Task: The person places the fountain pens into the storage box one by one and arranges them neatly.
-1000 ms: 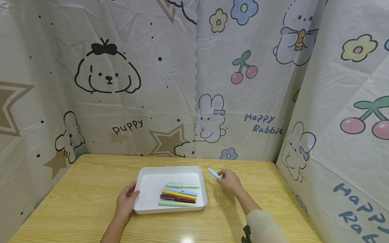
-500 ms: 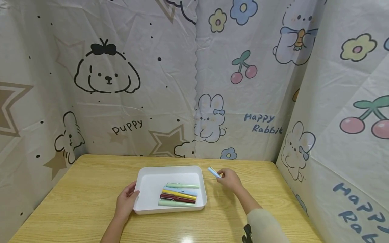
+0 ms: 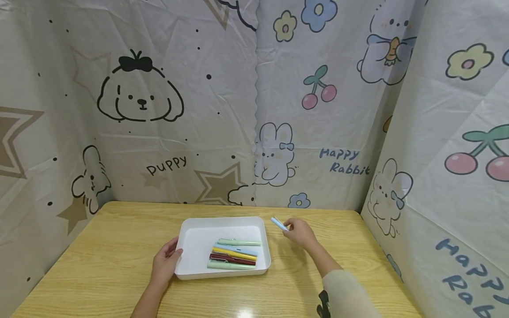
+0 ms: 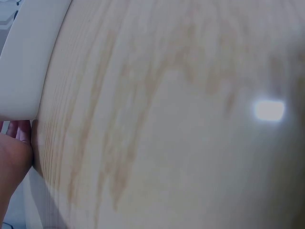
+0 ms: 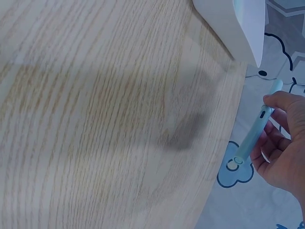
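My right hand pinches a light blue pen between thumb and fingers, off the tray's far right corner. In the right wrist view the pen slants across the fingers, with a small dark slot on its barrel. A white rectangular tray lies on the table. At its left end, my left hand grips the wall, thumb at the rim; some fingers are hidden behind it. Inside the tray's right half lie two pale green pens, a light blue pen, a yellow pen and a dark red pen.
The wood-grain table ends at the back against a printed curtain. Another curtain hangs along the right side, and fabric also covers the left. A lamp reflection shines near the table's front.
My right hand has risen very slightly with the light blue pen. The left hand, the tray and the pens in it stay where they were.
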`<state>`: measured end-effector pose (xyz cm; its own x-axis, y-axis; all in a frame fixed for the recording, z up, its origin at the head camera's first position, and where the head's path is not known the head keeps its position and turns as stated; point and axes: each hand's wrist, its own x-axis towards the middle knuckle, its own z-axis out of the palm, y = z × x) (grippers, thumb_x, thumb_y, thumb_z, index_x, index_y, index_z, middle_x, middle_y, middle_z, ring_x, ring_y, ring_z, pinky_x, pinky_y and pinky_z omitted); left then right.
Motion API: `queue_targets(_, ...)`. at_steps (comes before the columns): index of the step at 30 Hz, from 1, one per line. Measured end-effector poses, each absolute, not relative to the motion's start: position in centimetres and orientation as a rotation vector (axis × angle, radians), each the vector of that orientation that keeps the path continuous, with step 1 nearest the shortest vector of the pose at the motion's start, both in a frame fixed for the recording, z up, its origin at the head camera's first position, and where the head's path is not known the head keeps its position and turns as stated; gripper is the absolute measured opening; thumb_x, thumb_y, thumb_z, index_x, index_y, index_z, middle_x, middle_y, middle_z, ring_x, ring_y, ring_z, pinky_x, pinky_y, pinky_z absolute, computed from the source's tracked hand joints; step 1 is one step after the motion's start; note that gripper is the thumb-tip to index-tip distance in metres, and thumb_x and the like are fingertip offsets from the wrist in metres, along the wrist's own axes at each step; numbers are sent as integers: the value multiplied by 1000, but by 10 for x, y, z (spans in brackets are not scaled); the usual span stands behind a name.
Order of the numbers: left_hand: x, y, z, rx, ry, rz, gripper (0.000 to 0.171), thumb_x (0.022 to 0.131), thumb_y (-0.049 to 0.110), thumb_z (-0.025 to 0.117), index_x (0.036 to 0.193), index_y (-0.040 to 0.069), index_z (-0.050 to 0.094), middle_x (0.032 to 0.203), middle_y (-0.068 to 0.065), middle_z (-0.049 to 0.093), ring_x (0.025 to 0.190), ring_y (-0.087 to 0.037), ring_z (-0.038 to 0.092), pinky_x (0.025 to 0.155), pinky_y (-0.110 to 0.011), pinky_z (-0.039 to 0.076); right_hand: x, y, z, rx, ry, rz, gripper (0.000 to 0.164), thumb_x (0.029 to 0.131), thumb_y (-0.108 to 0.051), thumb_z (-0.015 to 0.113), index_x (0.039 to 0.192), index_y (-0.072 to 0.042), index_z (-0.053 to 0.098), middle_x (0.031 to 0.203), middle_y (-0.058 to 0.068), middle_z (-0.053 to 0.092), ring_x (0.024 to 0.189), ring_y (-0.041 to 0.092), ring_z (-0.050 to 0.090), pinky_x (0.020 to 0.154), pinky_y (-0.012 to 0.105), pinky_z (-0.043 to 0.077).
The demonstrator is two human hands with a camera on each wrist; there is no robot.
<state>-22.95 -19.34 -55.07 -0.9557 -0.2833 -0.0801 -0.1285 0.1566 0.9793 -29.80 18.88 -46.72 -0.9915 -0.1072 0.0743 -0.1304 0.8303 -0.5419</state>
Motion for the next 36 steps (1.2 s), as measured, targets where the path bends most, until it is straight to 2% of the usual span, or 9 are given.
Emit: queue_targets(36, -231, -194, -552, 425, -2304, -1902, 47, 94, 10, 50, 139, 4, 40, 141, -21, 43, 124, -28, 44, 71, 1, 32, -304, 171, -457, 256, -3011, 837, 24, 79, -13, 66, 101, -5, 68, 74, 3, 54, 64, 16, 46, 54, 25, 36)
